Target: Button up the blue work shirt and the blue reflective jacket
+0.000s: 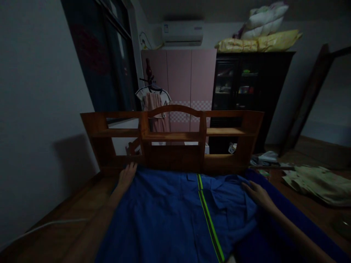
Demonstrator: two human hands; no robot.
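A blue work jacket with a neon yellow-green stripe is spread out in front of me, wrinkled on its right side. My left hand is at its far left corner, fingers bent over the cloth edge. At the far right corner, my right hand has its fingers closed on the fabric. Under the jacket's right side shows a darker blue cloth. The near end of the jacket runs out of view.
A wooden shelf unit rises just beyond the jacket. To the right, pale green cloths lie on the wooden surface near a plastic bag. A white cable runs along the left. Pink and black cabinets stand behind.
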